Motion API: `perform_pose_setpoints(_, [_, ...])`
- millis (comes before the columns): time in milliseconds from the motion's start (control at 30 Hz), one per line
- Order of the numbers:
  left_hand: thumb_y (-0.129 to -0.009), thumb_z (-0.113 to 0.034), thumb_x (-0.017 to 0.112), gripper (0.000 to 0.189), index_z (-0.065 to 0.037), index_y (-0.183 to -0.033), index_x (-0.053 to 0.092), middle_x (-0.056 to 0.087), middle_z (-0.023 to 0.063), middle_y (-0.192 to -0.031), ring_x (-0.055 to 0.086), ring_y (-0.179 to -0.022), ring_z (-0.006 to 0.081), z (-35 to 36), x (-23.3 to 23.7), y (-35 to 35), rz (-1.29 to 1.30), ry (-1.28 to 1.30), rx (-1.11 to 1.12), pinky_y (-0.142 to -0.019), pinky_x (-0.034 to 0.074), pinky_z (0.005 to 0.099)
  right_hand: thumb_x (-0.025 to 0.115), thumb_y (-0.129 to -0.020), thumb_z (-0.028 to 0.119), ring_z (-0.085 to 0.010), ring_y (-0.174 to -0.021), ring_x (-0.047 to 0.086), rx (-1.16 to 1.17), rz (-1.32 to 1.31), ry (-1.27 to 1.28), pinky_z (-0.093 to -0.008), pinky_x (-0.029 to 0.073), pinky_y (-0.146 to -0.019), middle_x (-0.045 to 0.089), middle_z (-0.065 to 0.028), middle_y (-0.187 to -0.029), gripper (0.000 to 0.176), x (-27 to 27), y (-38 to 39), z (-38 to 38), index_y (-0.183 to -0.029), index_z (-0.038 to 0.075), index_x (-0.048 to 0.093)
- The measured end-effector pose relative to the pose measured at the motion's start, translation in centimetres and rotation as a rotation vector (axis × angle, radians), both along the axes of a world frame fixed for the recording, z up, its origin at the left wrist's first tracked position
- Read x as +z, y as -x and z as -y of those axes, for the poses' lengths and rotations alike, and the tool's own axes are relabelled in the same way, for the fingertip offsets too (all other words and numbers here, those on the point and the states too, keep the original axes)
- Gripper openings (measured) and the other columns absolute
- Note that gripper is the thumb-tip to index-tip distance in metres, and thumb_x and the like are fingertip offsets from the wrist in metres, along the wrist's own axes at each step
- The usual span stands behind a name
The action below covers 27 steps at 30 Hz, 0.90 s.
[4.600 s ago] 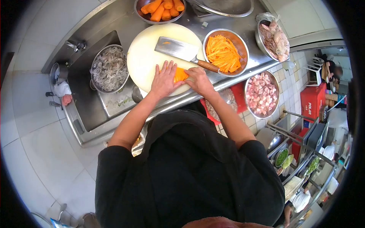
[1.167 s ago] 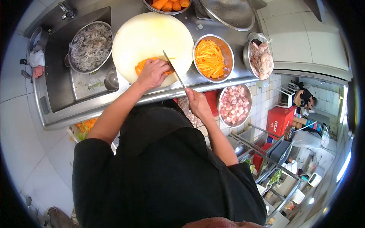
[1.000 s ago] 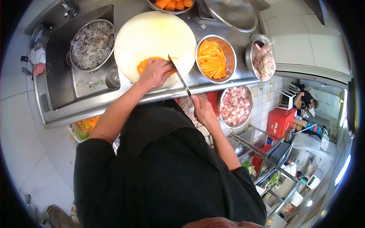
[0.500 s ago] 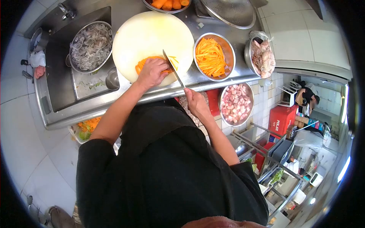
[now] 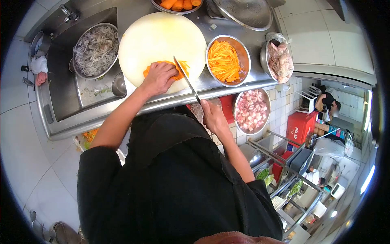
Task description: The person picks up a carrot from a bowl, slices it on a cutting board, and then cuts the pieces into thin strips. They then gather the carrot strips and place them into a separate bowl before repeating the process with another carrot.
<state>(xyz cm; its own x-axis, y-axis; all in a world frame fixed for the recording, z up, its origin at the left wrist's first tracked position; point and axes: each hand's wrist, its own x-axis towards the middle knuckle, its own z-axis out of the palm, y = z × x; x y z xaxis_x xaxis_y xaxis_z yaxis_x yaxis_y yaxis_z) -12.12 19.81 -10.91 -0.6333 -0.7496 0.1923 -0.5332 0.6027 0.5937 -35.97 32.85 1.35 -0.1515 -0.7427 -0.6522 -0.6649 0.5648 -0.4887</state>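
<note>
On the round cutting board (image 5: 162, 36) lie sliced carrots (image 5: 165, 64), fanned out near its front edge. My left hand (image 5: 159, 78) presses down on them, its fingers curled and held together. My right hand (image 5: 214, 116) is wrapped around the handle of a kitchen knife (image 5: 186, 78). The blade slants across the carrots just right of my left fingertips, with cut orange strips on its far side. A metal bowl (image 5: 248, 65) to the right holds a heap of carrot strips (image 5: 222, 61).
A colander of pale, stringy food (image 5: 96, 51) sits in the sink (image 5: 61, 89) at left. Peeled carrots (image 5: 177, 5) fill a bowl behind the board. Raw meat (image 5: 280, 61) stands at the counter's right, cubed meat (image 5: 252, 110) lower down. A person (image 5: 328, 101) is far right.
The knife and my right hand have shifted slightly down and right. My left hand still holds the carrots, its forearm a little further left. The whole view has moved slightly.
</note>
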Motion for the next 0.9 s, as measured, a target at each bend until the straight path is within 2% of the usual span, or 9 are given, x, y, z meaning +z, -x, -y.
perform_pose_setpoints(167, [-0.089,-0.017,0.070,0.028,-0.010,-0.116,0.071,0.064,0.0071,-0.116,0.058,-0.114,0.0277,0.0,-0.2,0.4,-0.040,0.050,0.023,-0.097,0.037,0.0438,0.041,-0.112,0.047,-0.0541,-0.116,0.061,0.032,-0.036,0.087,-0.0563,0.049,-0.098,0.068,-0.0352,-0.112,0.055,0.9,-0.8,-0.9,-0.125,0.002,0.070])
perform_pose_setpoints(267, [-0.088,-0.017,0.071,0.028,-0.011,-0.115,0.071,0.064,0.0065,-0.113,0.058,-0.112,0.0274,-0.1,-0.6,0.4,-0.061,0.062,0.030,-0.095,0.037,0.0441,0.042,-0.112,0.045,-0.0540,-0.116,0.061,0.091,-0.050,0.190,-0.0547,0.050,-0.098,0.069,-0.0345,-0.111,0.054,-2.9,-0.7,0.3,-0.126,0.002,0.071])
perform_pose_setpoints(367, [-0.088,-0.017,0.071,0.026,-0.011,-0.114,0.071,0.065,0.0058,-0.111,0.059,-0.111,0.0267,-0.1,-0.7,0.1,-0.056,0.046,0.030,-0.095,0.037,0.0443,0.042,-0.112,0.046,-0.0541,-0.114,0.062,0.062,-0.047,0.073,-0.0557,0.051,-0.096,0.069,-0.0350,-0.109,0.054,-3.1,-1.2,2.5,-0.125,0.002,0.071])
perform_pose_setpoints(467, [-0.088,-0.018,0.071,0.025,-0.011,-0.112,0.071,0.065,0.0058,-0.111,0.060,-0.111,0.0263,0.3,-0.5,0.1,-0.053,0.051,0.038,-0.096,0.037,0.0441,0.042,-0.112,0.046,-0.0542,-0.112,0.063,0.027,0.010,-0.028,-0.0577,0.050,-0.095,0.068,-0.0357,-0.109,0.054,-0.9,-0.8,2.0,-0.124,0.003,0.072])
perform_pose_setpoints(533, [-0.088,-0.018,0.072,0.024,-0.011,-0.111,0.071,0.066,0.0060,-0.110,0.060,-0.112,0.0263,0.0,-0.8,0.2,-0.095,0.077,0.052,-0.097,0.037,0.0439,0.042,-0.112,0.046,-0.0547,-0.108,0.063,0.051,-0.019,0.112,-0.0588,0.050,-0.092,0.068,-0.0351,-0.109,0.054,-0.7,-0.7,0.7,-0.121,0.003,0.072])
perform_pose_setpoints(633, [-0.088,-0.018,0.073,0.024,-0.011,-0.110,0.071,0.066,0.0063,-0.111,0.061,-0.112,0.0263,-0.4,-1.1,0.4,-0.107,0.051,0.048,-0.097,0.038,0.0438,0.042,-0.112,0.048,-0.0553,-0.109,0.062,0.112,-0.084,0.209,-0.0587,0.050,-0.092,0.068,-0.0357,-0.107,0.056,-3.5,-1.2,0.9,-0.120,0.001,0.072])
perform_pose_setpoints(767, [-0.087,-0.019,0.073,0.024,-0.011,-0.110,0.071,0.067,0.0067,-0.110,0.062,-0.112,0.0268,0.0,-0.8,0.1,-0.081,0.019,0.040,-0.098,0.039,0.0438,0.040,-0.112,0.048,-0.0550,-0.110,0.062,0.073,-0.062,0.012,-0.0585,0.049,-0.093,0.068,-0.0368,-0.106,0.059,-2.2,-1.4,2.5,-0.119,-0.001,0.071])
perform_pose_setpoints(900, [-0.086,-0.019,0.074,0.022,-0.010,-0.106,0.070,0.067,0.0066,-0.107,0.063,-0.110,0.0276,-0.3,-0.9,0.0,-0.151,0.047,0.070,-0.097,0.040,0.0433,0.039,-0.112,0.049,-0.0547,-0.110,0.063,0.068,-0.021,0.012,-0.0578,0.049,-0.093,0.068,-0.0367,-0.106,0.060,0.1,-0.9,0.9,-0.119,-0.002,0.071])
